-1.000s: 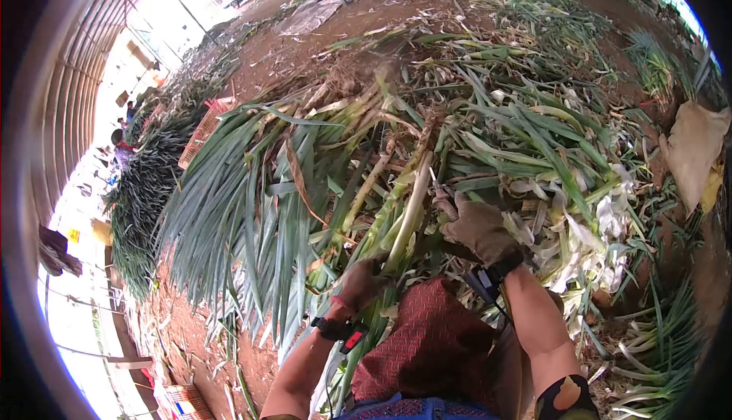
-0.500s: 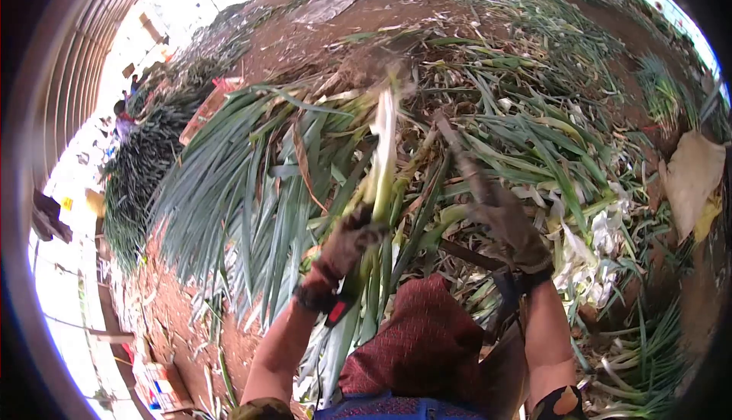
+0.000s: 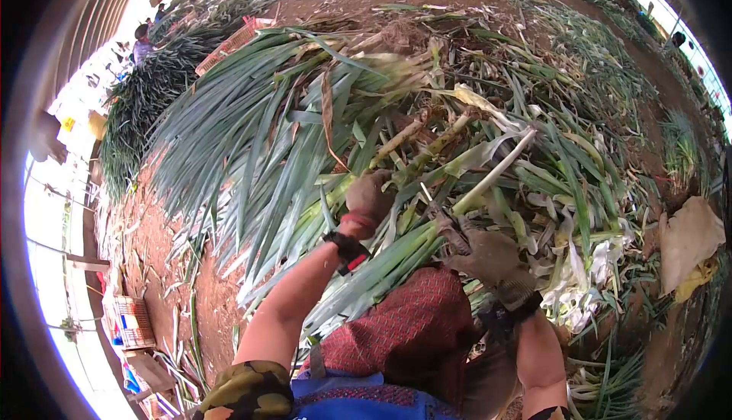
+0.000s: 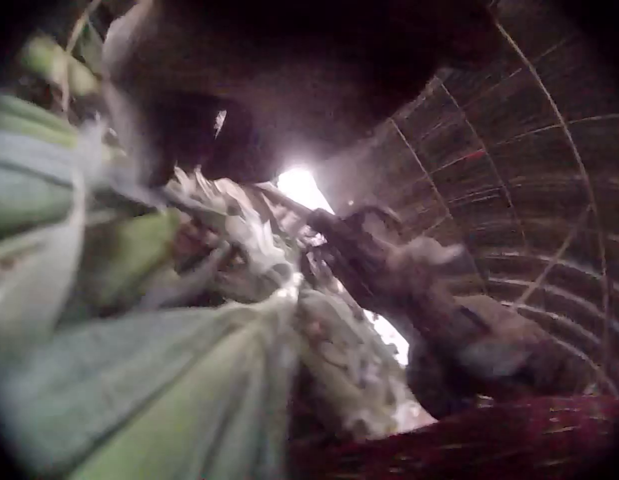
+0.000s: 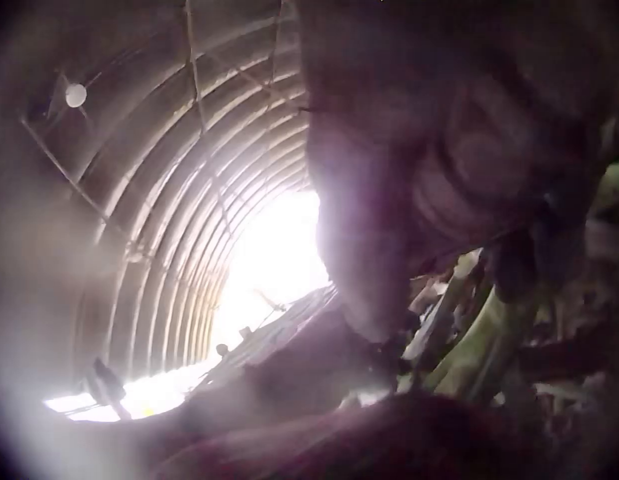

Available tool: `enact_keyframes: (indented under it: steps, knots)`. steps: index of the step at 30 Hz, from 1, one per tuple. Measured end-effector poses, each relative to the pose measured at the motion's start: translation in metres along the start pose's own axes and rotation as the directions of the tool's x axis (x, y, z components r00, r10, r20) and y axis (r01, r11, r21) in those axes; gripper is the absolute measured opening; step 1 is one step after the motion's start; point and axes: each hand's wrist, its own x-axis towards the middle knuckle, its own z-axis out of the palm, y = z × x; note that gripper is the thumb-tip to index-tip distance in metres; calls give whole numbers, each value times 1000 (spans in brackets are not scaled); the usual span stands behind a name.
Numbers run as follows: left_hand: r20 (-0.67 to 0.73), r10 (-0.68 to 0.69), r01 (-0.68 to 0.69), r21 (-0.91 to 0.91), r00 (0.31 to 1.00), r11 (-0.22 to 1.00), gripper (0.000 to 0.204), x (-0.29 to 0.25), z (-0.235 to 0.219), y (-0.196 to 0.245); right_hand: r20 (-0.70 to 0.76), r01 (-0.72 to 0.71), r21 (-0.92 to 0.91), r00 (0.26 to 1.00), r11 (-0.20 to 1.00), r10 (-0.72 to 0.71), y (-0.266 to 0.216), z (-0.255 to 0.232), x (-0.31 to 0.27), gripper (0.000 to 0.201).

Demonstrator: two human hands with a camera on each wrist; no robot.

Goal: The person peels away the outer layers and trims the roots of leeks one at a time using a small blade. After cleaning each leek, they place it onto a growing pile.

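In the head view, my gloved left hand [image 3: 370,195] reaches down into the heap of green onions [image 3: 259,130], against a yellow-green stalk [image 3: 442,142]. Its fingertips are hidden beneath the hand. My gloved right hand [image 3: 492,256] is lower and to the right, holding a thin pointed tool [image 3: 427,193] whose light tip sticks up. A green onion with a bare white stalk [image 3: 496,168] slants beside the right hand, its leaves [image 3: 389,260] running down toward the lap. The right wrist view shows the dark glove [image 5: 390,190] close over green stems [image 5: 480,345].
Peeled white skins [image 3: 572,298] lie right of the right hand. A dark red patterned cloth [image 3: 404,309] covers the lap. An orange crate [image 3: 236,43] stands behind the heap, and a tan sheet [image 3: 690,245] is at the far right. Trimmed onions [image 3: 610,386] lie lower right.
The left hand, which held a pale-stalked onion up half a second ago, has moved forward to the heap. That onion now slants to the right. The right hand has shifted slightly down and left.
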Motion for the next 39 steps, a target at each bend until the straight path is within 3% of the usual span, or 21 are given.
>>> enact_keyframes:
  steps: [2, 5, 6, 8, 10, 12, 14, 16, 19, 22, 24, 25, 27, 28, 32, 35, 38, 39]
  knots:
    - [133, -25, 5, 154, 991, 988, 43, 11, -9, -6, -2, -45, 85, 999, 995, 45, -3, 5, 8, 87]
    - [313, -137, 92, 153, 940, 984, 48, 38, 5, -15, -36, -106, 113, 993, 988, 111, -1, 18, 23, 89]
    - [374, -183, 214, -42, 909, 976, 51, 49, 18, -29, -53, -124, 108, 990, 986, 130, 0, 20, 26, 89]
    - [373, -50, 99, -114, 926, 989, 52, 69, 55, -70, -48, -111, 52, 992, 993, 113, 0, 19, 29, 88]
    - [394, 11, 44, -130, 919, 990, 51, 77, 59, -71, -83, -82, 46, 993, 996, 86, 2, 18, 31, 87]
    - [450, -8, 55, -91, 893, 994, 48, 68, 39, -39, -149, -60, 55, 987, 997, 68, 6, 20, 29, 86]
    - [365, -50, 14, 100, 930, 995, 43, 62, 25, -11, -219, -84, -10, 972, 996, 80, 11, 17, 30, 84]
    - [305, -49, -23, 231, 951, 973, 39, 59, 7, 10, -281, -24, -95, 960, 995, -3, 18, 16, 28, 82]
    - [271, 8, -100, 330, 962, 939, 33, 59, -2, 17, -43, -165, 115, 984, 980, 171, 0, 6, 25, 83]
    - [270, 83, -196, 426, 959, 883, 29, 61, -5, 12, -37, -259, 154, 963, 954, 267, -3, 3, 30, 87]
    - [264, 85, -208, 485, 961, 849, 27, 51, -24, 27, -151, -219, 150, 959, 964, 241, 5, 4, 30, 87]
    - [255, 69, -189, 481, 964, 856, 26, 49, -31, 30, -209, -197, 145, 952, 969, 225, 6, 4, 31, 87]
    - [245, 41, -155, 469, 969, 869, 25, 46, -39, 33, -161, -154, 139, 971, 978, 176, 2, 8, 29, 85]
    - [152, 164, -214, 430, 975, 877, 32, 46, -31, 16, -134, -135, 138, 979, 981, 153, 0, 11, 28, 85]
    - [158, 135, -192, 449, 978, 873, 37, 38, -32, 13, -326, -136, -13, 937, 991, 125, -1, 13, 29, 86]
    - [195, 66, -150, 451, 978, 880, 36, 29, -41, 27, -218, -99, 123, 968, 988, 124, -3, 4, 26, 74]
    - [267, 7, -135, 464, 964, 876, 32, 20, -46, 32, -125, -189, 166, 970, 968, 211, -9, 11, 26, 74]
    - [258, 9, -131, 461, 966, 878, 32, 17, -40, 26, -181, -191, 145, 960, 971, 215, -6, 14, 29, 73]
